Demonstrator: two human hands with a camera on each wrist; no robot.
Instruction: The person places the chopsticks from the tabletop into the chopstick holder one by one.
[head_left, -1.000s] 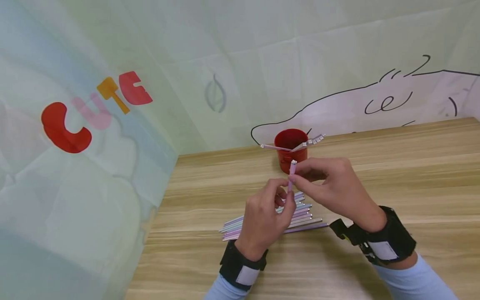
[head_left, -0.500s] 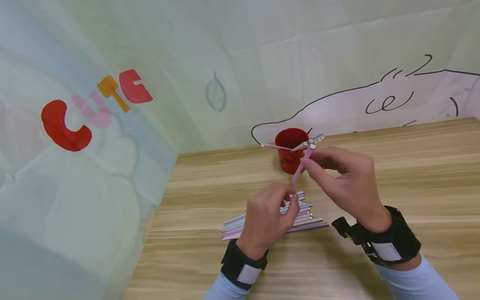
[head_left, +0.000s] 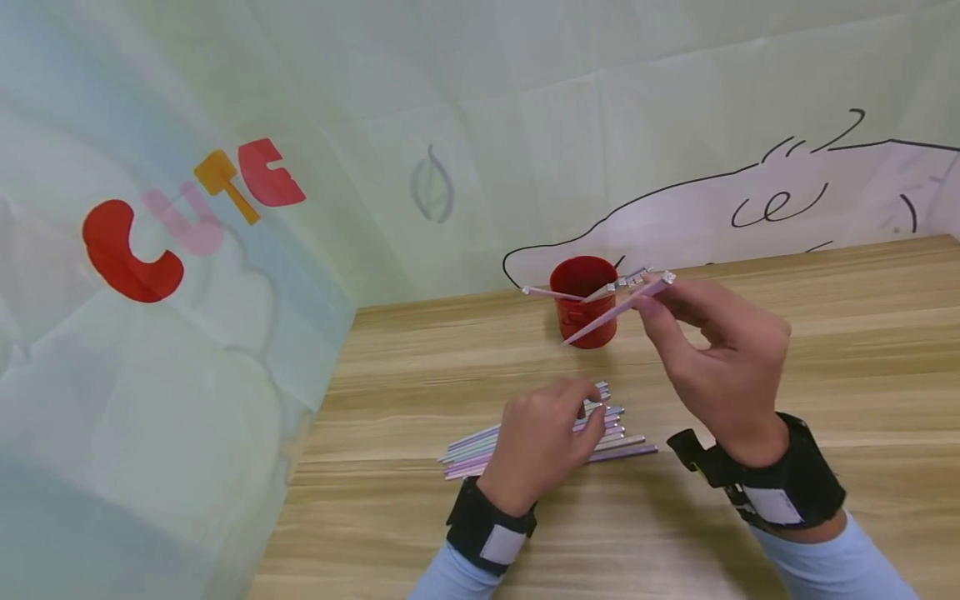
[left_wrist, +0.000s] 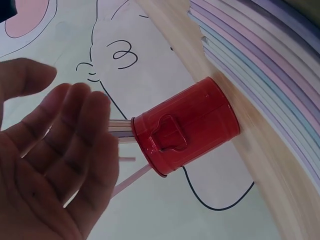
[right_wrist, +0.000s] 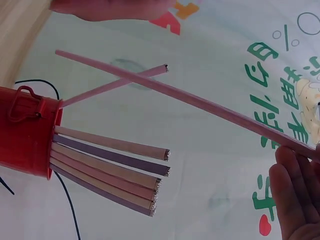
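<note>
In the head view my right hand (head_left: 723, 362) pinches a slim pink stick with a sparkly silver end (head_left: 618, 312) between thumb and fingers. Its lower end points left, in front of the red metal bucket (head_left: 576, 321). Several similar sticks (right_wrist: 110, 172) lean out of the bucket, sparkly ends outward; one pink stick (head_left: 551, 293) leans to the left, apart from the others. My left hand (head_left: 536, 442) hovers over a heap of pastel sticks (head_left: 468, 454), fingers loosely curled and holding nothing. It partly hides the heap. The left wrist view shows its bare palm (left_wrist: 45, 170).
The wooden table (head_left: 375, 533) ends against a printed cloth backdrop (head_left: 420, 125) just behind the bucket. A second printed cloth (head_left: 150, 375) runs along the left side. A black strap (head_left: 491, 525) is round each wrist.
My right hand has moved right and up, drawing the pink stick out of the left fingers and tilting it toward level. The left hand has let go and stayed low. The bucket has not moved.
</note>
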